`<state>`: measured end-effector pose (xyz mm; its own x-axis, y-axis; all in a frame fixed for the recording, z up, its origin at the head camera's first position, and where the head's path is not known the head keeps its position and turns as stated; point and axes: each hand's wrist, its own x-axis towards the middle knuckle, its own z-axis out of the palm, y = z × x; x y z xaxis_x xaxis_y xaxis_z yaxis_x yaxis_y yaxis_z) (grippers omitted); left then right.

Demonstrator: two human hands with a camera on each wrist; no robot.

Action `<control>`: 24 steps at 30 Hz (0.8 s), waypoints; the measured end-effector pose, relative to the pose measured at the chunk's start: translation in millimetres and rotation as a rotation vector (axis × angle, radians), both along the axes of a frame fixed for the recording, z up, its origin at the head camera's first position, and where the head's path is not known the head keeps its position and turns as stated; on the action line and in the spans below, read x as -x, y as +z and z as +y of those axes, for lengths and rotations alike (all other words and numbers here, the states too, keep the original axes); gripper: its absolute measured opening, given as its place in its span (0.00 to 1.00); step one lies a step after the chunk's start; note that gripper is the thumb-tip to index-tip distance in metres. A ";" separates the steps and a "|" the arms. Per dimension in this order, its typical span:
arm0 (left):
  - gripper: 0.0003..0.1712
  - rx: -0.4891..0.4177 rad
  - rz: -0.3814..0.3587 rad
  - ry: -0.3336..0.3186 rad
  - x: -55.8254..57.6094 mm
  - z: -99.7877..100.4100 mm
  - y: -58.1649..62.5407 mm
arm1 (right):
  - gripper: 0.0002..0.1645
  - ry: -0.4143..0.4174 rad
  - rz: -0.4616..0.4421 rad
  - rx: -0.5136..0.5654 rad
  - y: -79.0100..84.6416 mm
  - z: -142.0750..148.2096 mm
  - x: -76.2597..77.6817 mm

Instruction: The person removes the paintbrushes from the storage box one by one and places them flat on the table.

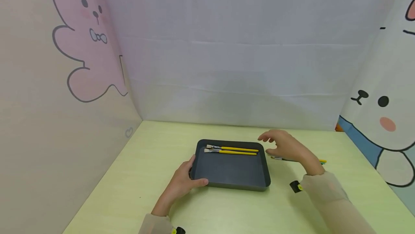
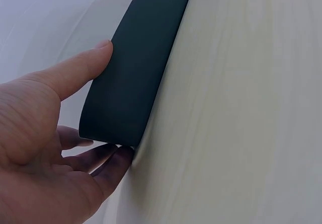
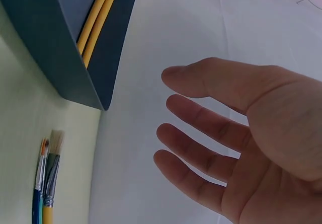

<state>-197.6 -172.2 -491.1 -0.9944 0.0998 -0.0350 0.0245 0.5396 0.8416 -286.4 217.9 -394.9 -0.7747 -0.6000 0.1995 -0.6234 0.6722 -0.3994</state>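
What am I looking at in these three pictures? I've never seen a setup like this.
There is no machine here: a person works with two bare hands. The wide picture comes from a head camera looking down; the close-ups come from cameras on the left and right wrists. On the pale table sits a dark tray with two yellow-handled brushes inside; more brushes lie to its right. The left hand grips the tray's near left corner. The right hand holds nothing and hovers near the tray's right end.

The dark grey rectangular tray (image 1: pixel 231 172) sits at lower centre, two yellow-handled paintbrushes (image 1: pixel 238 152) side by side inside; loose brushes (image 1: pixel 277 158) lie to its right.
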 end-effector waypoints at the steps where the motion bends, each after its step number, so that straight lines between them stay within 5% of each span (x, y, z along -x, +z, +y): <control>1: 0.67 -0.001 0.001 0.000 -0.1 -0.1 -0.1 | 0.23 0.013 -0.002 -0.011 0.9 -3.9 1.1; 24: 0.66 -0.016 0.009 -0.003 -2.6 0.5 1.4 | 0.28 0.188 -0.097 -0.157 -7.7 -83.9 37.3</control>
